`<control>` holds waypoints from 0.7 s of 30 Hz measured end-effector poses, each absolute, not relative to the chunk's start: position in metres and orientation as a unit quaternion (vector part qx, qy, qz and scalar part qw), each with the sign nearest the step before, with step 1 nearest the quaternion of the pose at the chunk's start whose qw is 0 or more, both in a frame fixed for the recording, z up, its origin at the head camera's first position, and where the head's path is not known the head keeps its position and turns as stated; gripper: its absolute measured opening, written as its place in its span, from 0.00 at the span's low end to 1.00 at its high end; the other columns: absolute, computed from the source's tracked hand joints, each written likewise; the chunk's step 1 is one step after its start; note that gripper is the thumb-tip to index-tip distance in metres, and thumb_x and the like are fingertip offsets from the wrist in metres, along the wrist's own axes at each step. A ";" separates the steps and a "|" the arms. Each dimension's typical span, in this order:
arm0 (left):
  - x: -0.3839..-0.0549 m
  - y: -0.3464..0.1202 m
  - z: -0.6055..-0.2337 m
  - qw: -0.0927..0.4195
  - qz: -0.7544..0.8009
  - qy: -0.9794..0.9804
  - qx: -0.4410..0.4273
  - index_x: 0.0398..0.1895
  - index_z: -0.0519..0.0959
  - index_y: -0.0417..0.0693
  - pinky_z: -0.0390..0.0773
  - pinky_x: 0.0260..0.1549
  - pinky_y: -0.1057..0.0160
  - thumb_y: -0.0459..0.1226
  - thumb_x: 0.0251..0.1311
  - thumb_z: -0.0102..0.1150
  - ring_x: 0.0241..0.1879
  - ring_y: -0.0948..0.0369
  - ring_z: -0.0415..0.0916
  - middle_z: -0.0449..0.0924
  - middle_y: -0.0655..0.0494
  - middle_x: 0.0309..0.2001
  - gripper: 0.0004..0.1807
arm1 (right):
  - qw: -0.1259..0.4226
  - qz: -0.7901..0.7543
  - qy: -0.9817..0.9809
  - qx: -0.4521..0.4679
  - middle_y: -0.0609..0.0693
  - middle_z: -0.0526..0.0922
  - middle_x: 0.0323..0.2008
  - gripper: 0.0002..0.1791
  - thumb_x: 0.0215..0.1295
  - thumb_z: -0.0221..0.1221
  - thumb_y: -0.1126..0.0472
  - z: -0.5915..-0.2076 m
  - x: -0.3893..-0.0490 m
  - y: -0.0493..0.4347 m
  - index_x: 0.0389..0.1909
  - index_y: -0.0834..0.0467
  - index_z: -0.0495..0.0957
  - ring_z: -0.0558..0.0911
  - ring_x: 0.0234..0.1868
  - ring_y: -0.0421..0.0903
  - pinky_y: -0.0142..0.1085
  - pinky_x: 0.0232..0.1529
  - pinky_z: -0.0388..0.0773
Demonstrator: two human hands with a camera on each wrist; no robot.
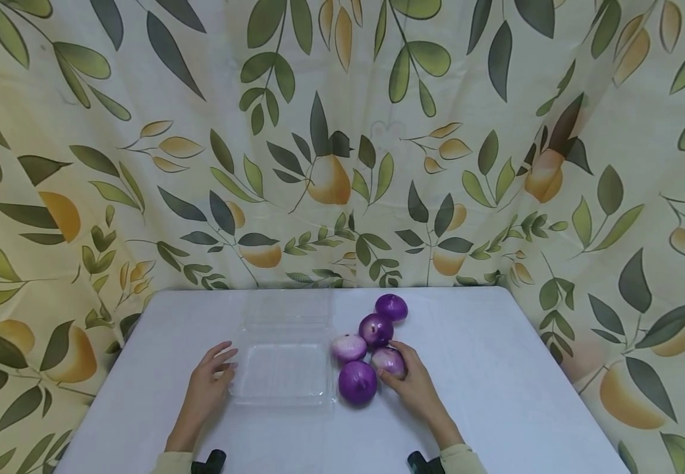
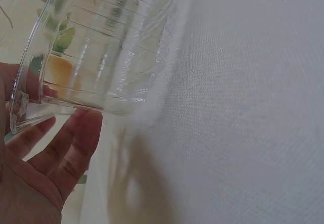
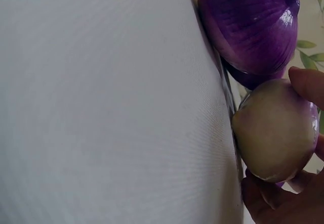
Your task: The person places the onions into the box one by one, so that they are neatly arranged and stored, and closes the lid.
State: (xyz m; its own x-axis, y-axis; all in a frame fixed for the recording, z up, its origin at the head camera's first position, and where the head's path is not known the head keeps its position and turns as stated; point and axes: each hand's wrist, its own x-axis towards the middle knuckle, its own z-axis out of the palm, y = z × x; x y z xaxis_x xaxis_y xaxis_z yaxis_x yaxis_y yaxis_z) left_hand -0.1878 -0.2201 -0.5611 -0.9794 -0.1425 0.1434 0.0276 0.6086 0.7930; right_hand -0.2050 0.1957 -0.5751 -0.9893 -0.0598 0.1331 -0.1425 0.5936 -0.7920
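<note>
A clear plastic clamshell box [image 1: 286, 375] lies with its lid [image 1: 286, 308] folded back behind it. My left hand [image 1: 209, 380] is at the box's left side, fingers loosely bent; in the left wrist view its fingers [image 2: 83, 138] are by the wall, and whether they touch it I cannot tell. To the right of the box, my right hand [image 1: 416, 388] holds a pale red onion [image 1: 388, 362] between thumb and fingers. That same onion [image 3: 276, 130] shows close up in the right wrist view. A darker red onion [image 1: 357, 383] sits just left of it.
Behind the held onion are another pale red onion [image 1: 348, 347], a dark one [image 1: 376, 329] and a further purple one [image 1: 391, 307], clustered together. A white cloth covers the table [image 1: 496, 382]. A leaf-and-fruit patterned curtain [image 1: 342, 131] hangs along its back edge.
</note>
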 end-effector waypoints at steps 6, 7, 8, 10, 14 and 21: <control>-0.187 -0.219 -0.560 0.106 -0.441 -0.891 0.026 0.57 0.79 0.38 0.79 0.33 0.74 0.29 0.62 0.56 0.50 0.47 0.82 0.71 0.47 0.67 0.19 | 0.036 0.446 -0.893 0.048 0.60 0.67 0.69 0.38 0.58 0.68 0.52 -0.575 -0.204 0.196 0.69 0.55 0.66 0.66 0.71 0.61 0.59 0.72 0.61; -0.187 -0.219 -0.560 0.102 -0.442 -0.891 0.029 0.57 0.79 0.39 0.79 0.33 0.74 0.29 0.63 0.56 0.50 0.47 0.82 0.70 0.48 0.67 0.19 | 0.035 0.445 -0.893 0.048 0.60 0.68 0.69 0.38 0.58 0.68 0.52 -0.575 -0.204 0.196 0.69 0.55 0.66 0.67 0.71 0.61 0.59 0.72 0.61; -0.188 -0.220 -0.560 0.101 -0.443 -0.890 0.029 0.57 0.79 0.39 0.79 0.33 0.74 0.29 0.63 0.56 0.50 0.47 0.82 0.70 0.48 0.67 0.19 | 0.035 0.444 -0.894 0.047 0.59 0.68 0.69 0.37 0.58 0.68 0.52 -0.575 -0.203 0.196 0.68 0.55 0.67 0.67 0.70 0.61 0.59 0.71 0.62; -0.187 -0.220 -0.560 0.097 -0.445 -0.890 0.029 0.58 0.79 0.39 0.79 0.34 0.74 0.29 0.63 0.56 0.51 0.47 0.82 0.70 0.48 0.67 0.19 | 0.034 0.442 -0.895 0.046 0.59 0.69 0.68 0.37 0.58 0.68 0.51 -0.575 -0.203 0.196 0.68 0.55 0.67 0.68 0.70 0.60 0.59 0.71 0.62; -0.187 -0.220 -0.560 0.099 -0.445 -0.890 0.025 0.58 0.79 0.39 0.79 0.35 0.74 0.29 0.63 0.56 0.50 0.47 0.82 0.70 0.49 0.67 0.19 | 0.036 0.440 -0.896 0.046 0.59 0.70 0.67 0.36 0.58 0.68 0.51 -0.572 -0.202 0.198 0.67 0.54 0.68 0.69 0.70 0.60 0.58 0.71 0.64; -0.186 -0.219 -0.560 0.111 -0.445 -0.888 0.018 0.57 0.79 0.38 0.79 0.36 0.74 0.27 0.62 0.56 0.49 0.47 0.82 0.71 0.47 0.67 0.19 | 0.066 0.439 -0.894 0.060 0.60 0.73 0.64 0.35 0.56 0.69 0.56 -0.566 -0.200 0.201 0.65 0.56 0.70 0.71 0.67 0.60 0.58 0.68 0.67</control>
